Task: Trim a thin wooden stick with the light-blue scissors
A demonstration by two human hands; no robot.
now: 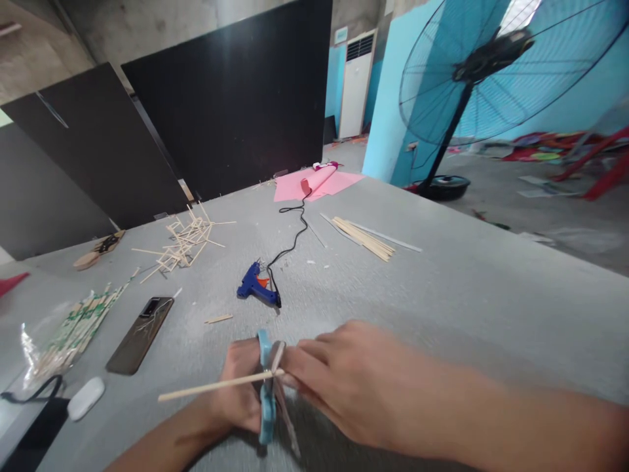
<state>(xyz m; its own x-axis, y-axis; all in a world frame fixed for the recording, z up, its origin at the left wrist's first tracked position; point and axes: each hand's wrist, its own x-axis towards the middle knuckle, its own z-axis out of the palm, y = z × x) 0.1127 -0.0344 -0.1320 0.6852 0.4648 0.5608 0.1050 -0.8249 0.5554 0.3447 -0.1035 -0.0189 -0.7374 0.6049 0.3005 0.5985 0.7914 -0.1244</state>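
Note:
My left hand (240, 387) is closed around the light blue handles of a pair of scissors (266, 413). The scissors' blades are parted and point toward the right. A thin wooden stick (211, 388) lies across the scissors between the blades, its long end reaching out to the left over my left wrist. My right hand (334, 380) pinches the stick's right end close to the blades; the fingertips are partly hidden. Past the hands lie a blue hot glue gun (258, 286) with an orange trigger and two short cut stick pieces (219, 319).
A tangle of joined sticks (187, 241), a phone (140, 335), packaged sticks (81, 324) and a white case (86, 398) lie to the left. Loose sticks (366, 239) and pink paper (289, 187) are farther back. A large fan (472, 72) stands beyond the grey table (472, 308).

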